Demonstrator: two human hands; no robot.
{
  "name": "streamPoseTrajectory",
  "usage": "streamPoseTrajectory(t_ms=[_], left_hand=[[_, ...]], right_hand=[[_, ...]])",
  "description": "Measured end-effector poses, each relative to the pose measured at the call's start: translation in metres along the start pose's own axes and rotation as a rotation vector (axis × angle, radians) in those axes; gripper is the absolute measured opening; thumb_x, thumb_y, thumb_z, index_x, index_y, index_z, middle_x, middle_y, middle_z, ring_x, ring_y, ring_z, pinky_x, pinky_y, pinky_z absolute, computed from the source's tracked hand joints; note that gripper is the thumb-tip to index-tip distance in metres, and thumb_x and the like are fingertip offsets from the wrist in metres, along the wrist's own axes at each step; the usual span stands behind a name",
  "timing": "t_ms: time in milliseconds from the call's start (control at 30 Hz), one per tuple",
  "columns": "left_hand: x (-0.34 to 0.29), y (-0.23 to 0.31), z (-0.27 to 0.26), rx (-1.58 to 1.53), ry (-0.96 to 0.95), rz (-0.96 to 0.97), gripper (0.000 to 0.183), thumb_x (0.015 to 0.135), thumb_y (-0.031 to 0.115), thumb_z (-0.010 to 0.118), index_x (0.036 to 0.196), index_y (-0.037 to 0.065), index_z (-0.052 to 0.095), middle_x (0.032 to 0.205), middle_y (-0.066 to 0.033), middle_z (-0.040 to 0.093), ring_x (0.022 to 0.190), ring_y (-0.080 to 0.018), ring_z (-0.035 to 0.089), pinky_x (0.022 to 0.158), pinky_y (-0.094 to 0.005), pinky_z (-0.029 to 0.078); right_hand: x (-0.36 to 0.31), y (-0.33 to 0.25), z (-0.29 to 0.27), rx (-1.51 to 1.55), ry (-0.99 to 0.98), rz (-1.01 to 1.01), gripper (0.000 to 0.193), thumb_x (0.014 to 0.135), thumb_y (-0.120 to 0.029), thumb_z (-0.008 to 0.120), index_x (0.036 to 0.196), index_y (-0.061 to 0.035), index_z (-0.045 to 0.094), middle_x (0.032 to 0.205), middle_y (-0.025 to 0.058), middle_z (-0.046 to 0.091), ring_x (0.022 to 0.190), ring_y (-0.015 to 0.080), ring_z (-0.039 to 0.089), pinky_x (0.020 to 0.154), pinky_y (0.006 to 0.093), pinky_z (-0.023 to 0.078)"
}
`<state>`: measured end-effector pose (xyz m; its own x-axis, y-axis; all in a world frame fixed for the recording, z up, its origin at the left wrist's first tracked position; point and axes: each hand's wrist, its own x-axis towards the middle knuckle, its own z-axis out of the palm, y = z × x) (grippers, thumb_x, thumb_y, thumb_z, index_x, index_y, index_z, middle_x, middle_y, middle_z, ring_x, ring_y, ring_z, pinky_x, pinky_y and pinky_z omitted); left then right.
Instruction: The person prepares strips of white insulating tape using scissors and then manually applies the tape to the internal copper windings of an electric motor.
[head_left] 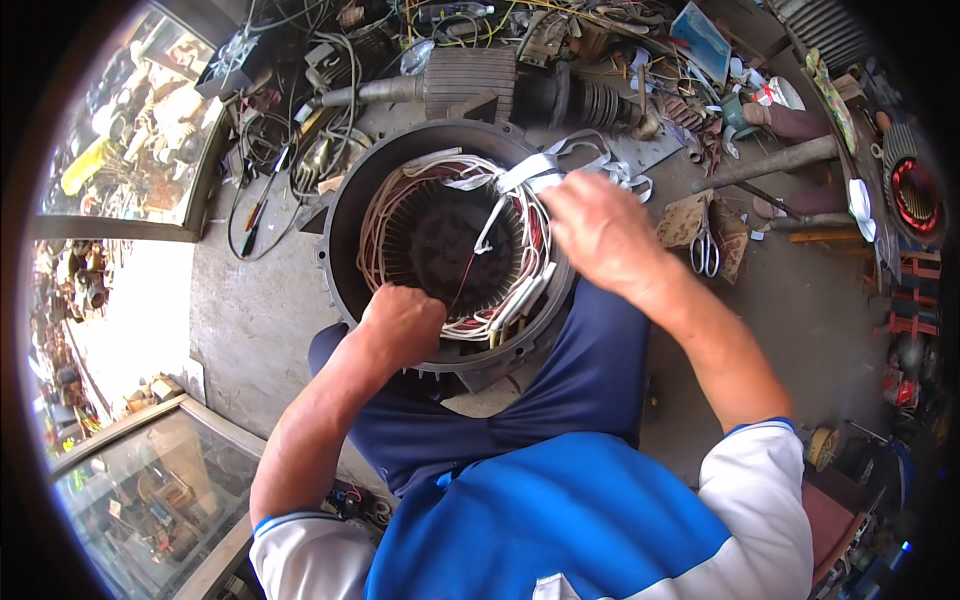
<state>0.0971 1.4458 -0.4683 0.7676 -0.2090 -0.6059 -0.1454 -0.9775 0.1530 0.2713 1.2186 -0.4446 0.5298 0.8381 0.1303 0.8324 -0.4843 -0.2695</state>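
One stator (345, 215), two hands (400, 322) (597, 228) on windings (440, 180)

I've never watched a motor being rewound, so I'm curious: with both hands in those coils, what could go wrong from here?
The left hand is pressed against the windings at the near rim of the round stator housing, so wires might get kinked or scraped. The right hand grips white tape; its loose loops could snag. The housing sits between the person's knees and might tip.
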Motion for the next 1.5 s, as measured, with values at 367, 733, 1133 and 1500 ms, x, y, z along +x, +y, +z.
streamPoseTrajectory(t_ms=[367, 733, 1133, 1500], left_hand=[[-0.171, -0.003, 0.017, -1.088, 1.246, -0.38, 0.058, 0.094, 0.011, 0.065, 0.149, 0.006, 0.05, 0.148, -0.015, 0.053, 0.139, -0.0269, 0.048, 0.116, -0.0446, 0.035], [-0.095, 0.052, 0.055, -1.864, 0.888, 0.196, 0.034, 0.101, 0.021, 0.053, 0.128, 0.001, 0.05, 0.099, -0.0096, 0.044, 0.092, -0.0218, 0.051, 0.094, -0.0403, 0.049], [-0.405, 0.004, 0.164, -1.979, 1.906, 0.139, 0.039, 0.112, 0.033, 0.043, 0.107, 0.002, 0.065, 0.057, 0.0035, 0.032, 0.052, -0.0085, 0.038, 0.055, -0.027, 0.04], [-0.216, 0.031, 0.157, -2.185, 1.235, -0.115, 0.061, 0.101, 0.02, 0.063, 0.153, 0.002, 0.039, 0.087, -0.0013, 0.052, 0.076, -0.0108, 0.052, 0.065, -0.0239, 0.046]], right_hand=[[-0.009, -0.122, 0.038, 0.674, 0.029, 0.062, 0.036, 0.1, -0.028, 0.057, 0.073, -0.0045, 0.061, 0.066, 0.0165, 0.063, 0.067, 0.0374, 0.067, 0.064, 0.047, 0.053], [-0.012, -0.24, -0.05, 0.446, -0.122, -0.382, 0.03, 0.096, -0.028, 0.062, 0.099, 0.0008, 0.069, 0.079, 0.0241, 0.071, 0.072, 0.0389, 0.072, 0.067, 0.0488, 0.058], [0.023, -0.045, 0.177, -0.173, -0.24, 0.115, 0.02, 0.091, -0.013, 0.057, 0.106, -0.002, 0.064, 0.101, 0.0212, 0.07, 0.093, 0.039, 0.072, 0.078, 0.0498, 0.058], [0.008, -0.274, 0.046, 0.504, -0.065, -0.619, 0.011, 0.08, -0.015, 0.064, 0.073, -0.0069, 0.064, 0.069, 0.0161, 0.069, 0.067, 0.0349, 0.072, 0.062, 0.0446, 0.057]])
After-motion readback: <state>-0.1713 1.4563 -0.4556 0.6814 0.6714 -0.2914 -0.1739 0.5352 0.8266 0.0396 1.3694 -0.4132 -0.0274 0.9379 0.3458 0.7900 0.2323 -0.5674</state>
